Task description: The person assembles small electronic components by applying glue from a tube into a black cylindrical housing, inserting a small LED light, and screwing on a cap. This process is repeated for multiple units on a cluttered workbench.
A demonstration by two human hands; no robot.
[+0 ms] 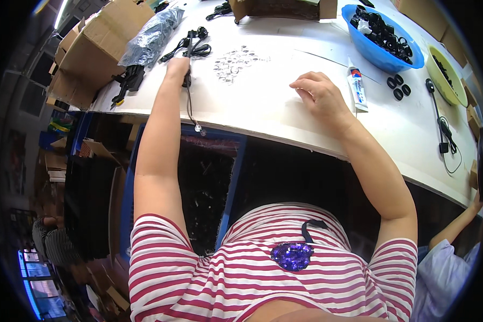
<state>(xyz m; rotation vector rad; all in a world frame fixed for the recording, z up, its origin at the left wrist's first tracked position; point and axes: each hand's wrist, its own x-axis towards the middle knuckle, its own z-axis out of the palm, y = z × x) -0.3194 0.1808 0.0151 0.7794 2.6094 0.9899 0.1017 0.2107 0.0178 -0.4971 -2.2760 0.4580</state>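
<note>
My left hand is closed around a black cable at the left of the white table. The cable's thin end hangs past the front edge, with a small clear piece at its tip. More black cables lie just beyond this hand. My right hand hovers over the table's middle, thumb and forefinger brought close together; anything between them is too small to make out. Scattered small clear discs lie between my hands. A white and blue glue tube rests right of my right hand.
A blue bowl of black rings and a yellow-green bowl stand at the right. Several loose black rings and a cable lie near them. At left are a cardboard box and a plastic-wrapped bundle. Another person's arm shows at lower right.
</note>
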